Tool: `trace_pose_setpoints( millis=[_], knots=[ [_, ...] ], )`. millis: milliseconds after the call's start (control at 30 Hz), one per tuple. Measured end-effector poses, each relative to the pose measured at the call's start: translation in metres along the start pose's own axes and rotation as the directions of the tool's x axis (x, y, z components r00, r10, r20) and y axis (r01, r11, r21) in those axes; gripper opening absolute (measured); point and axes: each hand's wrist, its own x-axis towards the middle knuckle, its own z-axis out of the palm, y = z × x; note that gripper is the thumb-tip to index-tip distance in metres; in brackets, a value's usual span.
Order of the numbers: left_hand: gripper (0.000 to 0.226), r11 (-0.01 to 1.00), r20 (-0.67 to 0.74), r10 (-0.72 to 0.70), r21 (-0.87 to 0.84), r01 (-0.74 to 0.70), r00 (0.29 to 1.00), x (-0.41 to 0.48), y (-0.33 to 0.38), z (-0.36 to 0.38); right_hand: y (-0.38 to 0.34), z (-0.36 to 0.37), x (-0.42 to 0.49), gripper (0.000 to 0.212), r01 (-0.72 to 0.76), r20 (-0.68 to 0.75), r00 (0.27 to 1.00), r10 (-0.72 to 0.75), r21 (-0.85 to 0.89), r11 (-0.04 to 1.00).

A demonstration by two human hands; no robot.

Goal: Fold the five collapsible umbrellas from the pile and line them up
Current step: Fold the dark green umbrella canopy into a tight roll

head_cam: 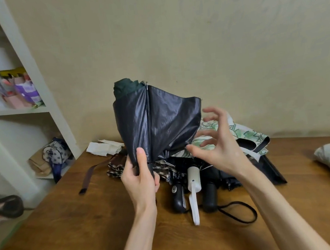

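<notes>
The left hand (pixel 140 180) grips the dark umbrella (pixel 156 123) by its handle, upright above the tabletop (pixel 89 224), just in front of the pile (pixel 206 173) at the far edge. Its canopy is loose (collapsed, not wrapped). The right hand (pixel 217 145) hovers beside the cloth, fingers (pixel 212 134) spread, holding nothing. Next, probably: gather the pleats round the shaft

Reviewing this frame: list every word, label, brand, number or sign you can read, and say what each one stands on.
No text here is legible.
Leftmost black umbrella handle in the pile: a round emblem, too small to read.
Purple container on the shelf: pale patches, perhaps a label, too blurred to read.
Dark umbrella gripped by the left hand: no print visible.
</notes>
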Motion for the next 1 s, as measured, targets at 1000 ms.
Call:
trace_pose_setpoints(
  millis=[1000],
  knots=[
    [0.049, 0.996, -0.079, 0.062, -0.067, -0.067, 0.995, -0.012, -0.002, 0.01, 0.001, 0.045, -0.009, 0.026, -0.344, -0.095, 0.839, 0.535, 0.669, 0.658]
  ],
)
